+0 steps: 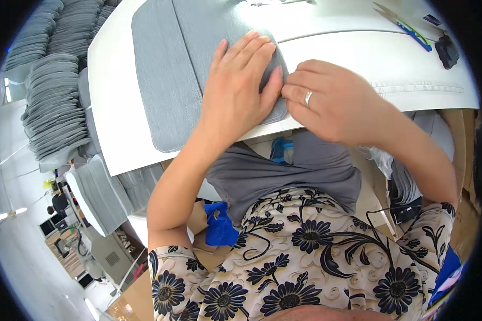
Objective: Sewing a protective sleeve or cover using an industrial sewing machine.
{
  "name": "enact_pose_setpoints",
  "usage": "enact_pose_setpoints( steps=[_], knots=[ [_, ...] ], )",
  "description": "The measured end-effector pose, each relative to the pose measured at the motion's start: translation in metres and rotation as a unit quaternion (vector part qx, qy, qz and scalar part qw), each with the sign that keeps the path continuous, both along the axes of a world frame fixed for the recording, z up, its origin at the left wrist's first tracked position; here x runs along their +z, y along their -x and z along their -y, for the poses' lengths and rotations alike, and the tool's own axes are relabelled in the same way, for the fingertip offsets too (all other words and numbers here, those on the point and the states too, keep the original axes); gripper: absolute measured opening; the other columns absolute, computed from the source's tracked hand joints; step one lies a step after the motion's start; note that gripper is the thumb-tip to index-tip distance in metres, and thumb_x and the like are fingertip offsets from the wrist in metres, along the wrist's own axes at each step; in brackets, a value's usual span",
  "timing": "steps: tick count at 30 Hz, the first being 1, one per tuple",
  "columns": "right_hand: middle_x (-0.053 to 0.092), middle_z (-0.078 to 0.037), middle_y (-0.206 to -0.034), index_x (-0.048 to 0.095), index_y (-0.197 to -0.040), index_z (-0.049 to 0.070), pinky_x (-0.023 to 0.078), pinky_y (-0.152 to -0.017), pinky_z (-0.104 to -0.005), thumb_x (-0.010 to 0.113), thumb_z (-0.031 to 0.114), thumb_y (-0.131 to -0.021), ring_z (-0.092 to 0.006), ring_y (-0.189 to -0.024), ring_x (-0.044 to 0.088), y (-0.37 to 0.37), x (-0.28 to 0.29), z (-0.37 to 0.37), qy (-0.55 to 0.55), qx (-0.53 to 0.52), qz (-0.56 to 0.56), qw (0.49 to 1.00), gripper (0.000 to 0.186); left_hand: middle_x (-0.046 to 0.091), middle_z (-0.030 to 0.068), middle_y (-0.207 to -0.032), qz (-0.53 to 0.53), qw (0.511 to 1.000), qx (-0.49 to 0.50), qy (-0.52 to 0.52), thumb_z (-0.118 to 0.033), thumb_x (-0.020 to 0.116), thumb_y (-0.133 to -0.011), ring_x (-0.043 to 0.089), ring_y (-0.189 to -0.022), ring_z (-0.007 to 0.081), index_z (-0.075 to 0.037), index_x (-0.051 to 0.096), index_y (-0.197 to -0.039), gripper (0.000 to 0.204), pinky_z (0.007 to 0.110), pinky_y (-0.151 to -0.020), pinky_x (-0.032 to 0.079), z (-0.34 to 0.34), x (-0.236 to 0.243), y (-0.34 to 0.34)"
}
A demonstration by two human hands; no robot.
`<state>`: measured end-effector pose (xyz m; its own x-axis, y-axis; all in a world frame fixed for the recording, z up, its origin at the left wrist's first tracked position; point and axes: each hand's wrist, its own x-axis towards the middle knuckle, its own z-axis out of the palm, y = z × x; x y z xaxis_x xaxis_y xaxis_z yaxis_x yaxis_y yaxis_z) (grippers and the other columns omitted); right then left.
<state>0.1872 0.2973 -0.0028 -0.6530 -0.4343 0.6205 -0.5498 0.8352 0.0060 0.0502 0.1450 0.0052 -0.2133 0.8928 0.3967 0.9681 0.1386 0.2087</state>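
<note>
A grey fabric panel (163, 80) with rounded corners and stitched seams lies on the white table (112, 91). Flat on its right part rests my left hand (235, 80), fingers stretched out and thumb toward the panel's right edge. My right hand (329, 101), with a ring on one finger, is closed at that same edge, its fingertips pinched together close to my left thumb. Whatever sits between those fingertips is hidden, so I cannot tell if it is the panel's edge or something smaller.
Scissors with blue and green handles (415, 36) lie at the table's far right, beside a small black object (446, 52). A measuring strip (420, 87) runs along the right edge. Tall stacks of grey panels (56, 109) stand at the left. A blue plastic bag (219, 224) lies below the table.
</note>
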Motion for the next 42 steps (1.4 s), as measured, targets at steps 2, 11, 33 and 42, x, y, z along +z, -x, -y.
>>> enact_pose_setpoints(
  steps=[2,11,33,42],
  knots=[
    [0.067,-0.01,-0.083,0.059,-0.07,0.003,0.051,-0.081,-0.0352,0.062,0.015,-0.071,-0.0246,-0.085,0.063,0.008,0.008,-0.013,-0.002,0.009,0.04,0.999,0.012,0.065,0.0139,-0.123,-0.004,1.0,-0.003,-0.009,-0.018,0.064,-0.088,0.056,-0.124,0.031,-0.002,0.063,-0.115,0.031,0.054,-0.108,0.038,-0.008,-0.002,0.01],
    [0.07,-0.011,-0.093,0.064,-0.078,0.003,0.053,-0.087,-0.0352,0.064,0.011,-0.074,-0.0251,-0.095,0.066,0.024,0.001,-0.022,-0.008,-0.016,0.026,1.0,0.009,0.069,0.0084,-0.12,0.009,0.993,-0.113,0.021,-0.023,0.071,-0.086,0.058,-0.124,0.025,-0.006,0.07,-0.113,0.032,0.05,-0.109,0.041,0.006,0.006,0.035],
    [0.065,-0.006,-0.103,0.071,-0.102,0.006,0.051,-0.085,-0.0376,0.068,0.007,-0.08,-0.0247,-0.096,0.062,0.05,0.006,-0.032,0.033,-0.168,0.066,0.983,0.022,0.071,0.005,-0.119,-0.05,0.979,-0.199,0.016,-0.017,0.07,-0.09,0.064,-0.118,0.0222,-0.012,0.075,-0.113,0.024,0.041,-0.109,0.045,-0.012,0.014,0.091],
    [0.063,-0.007,-0.103,0.071,-0.102,0.006,0.049,-0.086,-0.0378,0.066,0.014,-0.085,-0.0244,-0.096,0.06,0.057,-0.001,-0.031,0.027,-0.23,0.068,0.971,0.019,0.071,0.0038,-0.119,-0.06,0.99,-0.125,-0.011,-0.019,0.069,-0.092,0.063,-0.119,0.0214,-0.011,0.074,-0.114,0.024,0.039,-0.106,0.048,-0.03,0.007,0.109]
  ],
)
